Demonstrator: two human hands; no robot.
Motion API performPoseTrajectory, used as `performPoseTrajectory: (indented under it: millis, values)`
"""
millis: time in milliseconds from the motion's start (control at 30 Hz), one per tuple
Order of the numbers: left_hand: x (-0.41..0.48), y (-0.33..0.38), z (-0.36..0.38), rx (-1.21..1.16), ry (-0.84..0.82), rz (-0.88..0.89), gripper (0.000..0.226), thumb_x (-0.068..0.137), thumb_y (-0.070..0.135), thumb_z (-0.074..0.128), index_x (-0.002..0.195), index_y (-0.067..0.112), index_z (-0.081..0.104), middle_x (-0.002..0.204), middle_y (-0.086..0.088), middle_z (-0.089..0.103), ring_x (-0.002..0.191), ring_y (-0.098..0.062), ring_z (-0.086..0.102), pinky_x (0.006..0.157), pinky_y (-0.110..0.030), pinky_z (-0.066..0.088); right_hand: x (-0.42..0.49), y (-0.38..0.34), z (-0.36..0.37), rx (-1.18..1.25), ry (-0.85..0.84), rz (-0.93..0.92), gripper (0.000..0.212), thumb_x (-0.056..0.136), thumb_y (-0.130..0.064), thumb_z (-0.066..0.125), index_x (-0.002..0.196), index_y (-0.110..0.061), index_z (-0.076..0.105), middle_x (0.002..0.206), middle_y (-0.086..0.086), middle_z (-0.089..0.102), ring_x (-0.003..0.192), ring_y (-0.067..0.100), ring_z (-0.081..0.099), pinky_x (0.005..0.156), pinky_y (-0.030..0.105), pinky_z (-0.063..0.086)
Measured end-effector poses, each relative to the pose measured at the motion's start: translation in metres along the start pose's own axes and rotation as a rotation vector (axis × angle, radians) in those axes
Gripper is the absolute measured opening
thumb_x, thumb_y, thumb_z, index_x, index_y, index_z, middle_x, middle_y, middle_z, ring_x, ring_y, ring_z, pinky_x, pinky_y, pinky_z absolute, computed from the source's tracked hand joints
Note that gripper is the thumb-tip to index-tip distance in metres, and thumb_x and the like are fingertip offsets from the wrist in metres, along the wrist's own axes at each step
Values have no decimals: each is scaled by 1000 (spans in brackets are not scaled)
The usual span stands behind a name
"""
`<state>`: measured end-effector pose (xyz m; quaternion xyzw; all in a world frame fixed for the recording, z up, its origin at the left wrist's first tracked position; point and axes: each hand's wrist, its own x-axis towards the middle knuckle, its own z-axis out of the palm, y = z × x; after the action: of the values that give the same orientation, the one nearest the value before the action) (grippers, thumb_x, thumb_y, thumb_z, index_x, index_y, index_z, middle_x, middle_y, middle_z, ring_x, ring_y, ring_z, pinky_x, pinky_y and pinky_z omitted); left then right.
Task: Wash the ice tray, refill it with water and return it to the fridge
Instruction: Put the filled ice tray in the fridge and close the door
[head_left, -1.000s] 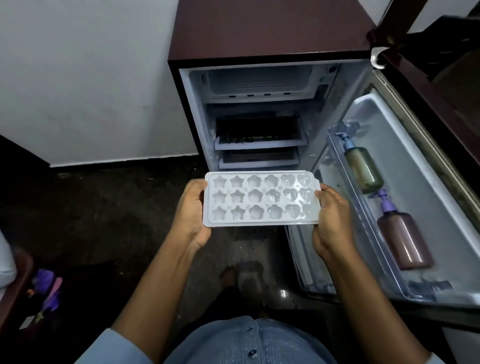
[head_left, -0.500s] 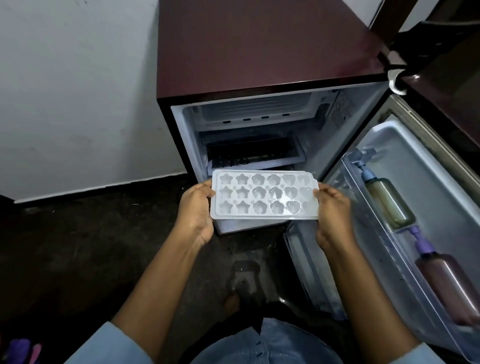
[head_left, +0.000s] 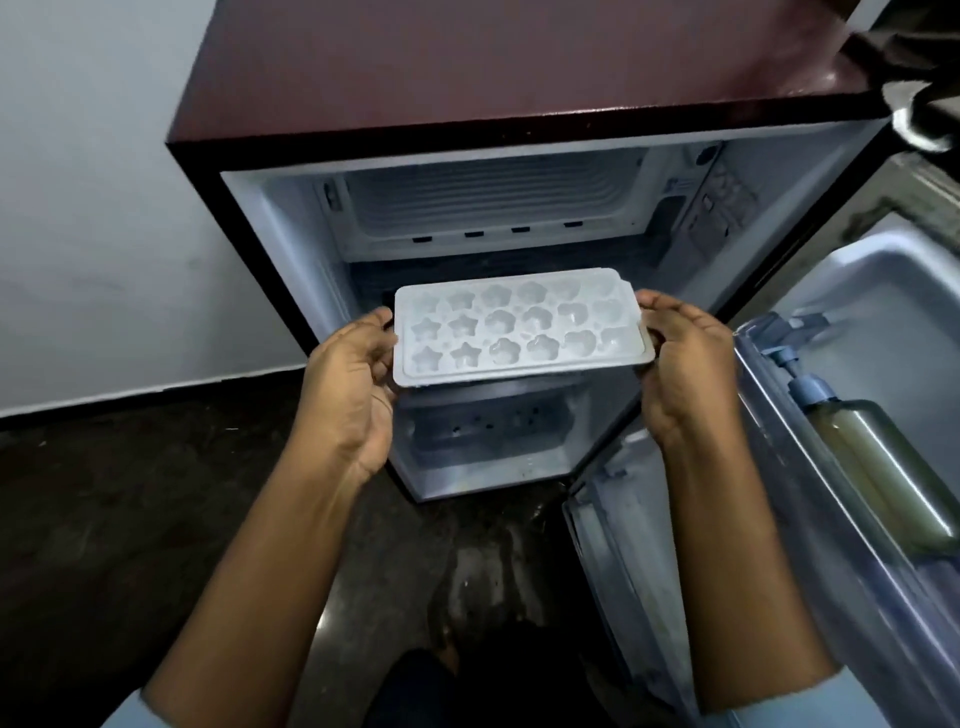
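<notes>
A white ice tray (head_left: 519, 330) with star, flower and heart moulds is held level in front of the open fridge (head_left: 457, 67), a small maroon one. My left hand (head_left: 350, 384) grips the tray's left end and my right hand (head_left: 685, 364) grips its right end. The tray hangs just before the opening, below the pale freezer compartment (head_left: 493, 202) at the top. I cannot tell whether the moulds hold water.
The fridge door (head_left: 852, 332) stands open to the right, with a pump bottle (head_left: 872, 462) of yellowish liquid in its rack. A lower drawer (head_left: 488, 436) shows under the tray. A white wall is at left, dark floor below.
Both hands have carried the tray forward and up, closer to the fridge opening. The view has moved nearer, so the second bottle in the door is out of frame.
</notes>
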<state>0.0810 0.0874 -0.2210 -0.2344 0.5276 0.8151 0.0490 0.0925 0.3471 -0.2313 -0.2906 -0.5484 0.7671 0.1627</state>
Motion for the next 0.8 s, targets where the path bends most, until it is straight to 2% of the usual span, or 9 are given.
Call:
performPoseTrajectory:
  millis: [67, 167, 233, 367, 500, 567, 633, 733, 800]
  values:
    - [12, -5, 4, -18, -28, 41, 33, 94, -5, 46, 122, -2, 64, 94, -5, 78, 74, -10, 67, 59, -21, 52, 19, 9, 3, 32, -17, -37, 29, 92, 11, 49, 93, -6, 72, 87, 1, 77, 80, 16, 73, 68, 29, 58]
    - [29, -7, 11, -33, -59, 93, 37, 94, -4, 46, 127, -8, 63, 102, -10, 78, 78, -12, 72, 62, -22, 56, 47, 17, 13, 73, -42, -89, 26, 90, 10, 49, 98, 1, 72, 89, 6, 77, 81, 20, 72, 72, 32, 57]
    - [40, -5, 15, -59, -106, 119, 35, 94, -3, 46, 124, -5, 65, 91, -7, 78, 76, -12, 72, 64, -22, 56, 63, 19, 20, 71, -75, -140, 28, 84, 9, 52, 100, 3, 74, 94, 12, 76, 86, 26, 71, 75, 34, 56]
    - [57, 8, 26, -86, -188, 196, 25, 96, 2, 46, 105, 5, 69, 72, 2, 70, 72, -11, 68, 69, -23, 55, 84, 18, 34, 44, -120, -210, 32, 85, 14, 51, 92, -5, 75, 86, 6, 75, 81, 23, 70, 70, 30, 55]
    - [76, 22, 39, -100, -200, 238, 35, 93, -4, 40, 88, 7, 73, 73, -1, 70, 63, -10, 64, 66, -24, 52, 103, 10, 51, 88, -136, -215, 30, 82, 14, 53, 101, 4, 74, 94, 16, 72, 82, 27, 69, 73, 32, 57]
    - [87, 27, 46, -90, -222, 244, 43, 84, -10, 36, 83, 7, 76, 86, -5, 75, 77, -17, 70, 77, -29, 54, 113, 9, 59, 88, -140, -202, 26, 83, 14, 54, 89, -2, 74, 86, 10, 73, 76, 23, 70, 72, 31, 57]
    - [101, 31, 50, -89, -211, 243, 40, 70, -10, 40, 92, 2, 72, 102, -11, 72, 93, -25, 69, 86, -34, 53, 121, 9, 68, 59, -127, -215, 31, 87, 15, 55, 85, -8, 75, 83, 3, 77, 76, 19, 73, 74, 30, 60]
    - [117, 32, 55, -69, -188, 226, 42, 79, -14, 32, 88, 2, 70, 96, -12, 69, 92, -27, 65, 89, -36, 52, 136, 12, 79, -2, -87, -247, 34, 89, 12, 56, 86, -15, 77, 85, 0, 78, 82, 16, 73, 86, 37, 62]
    - [125, 33, 58, -54, -205, 207, 50, 85, -14, 28, 74, 5, 73, 84, -9, 69, 83, -25, 67, 86, -36, 54, 147, 13, 84, -37, -61, -249, 31, 91, 8, 59, 86, -17, 77, 87, -1, 78, 85, 16, 72, 89, 41, 61]
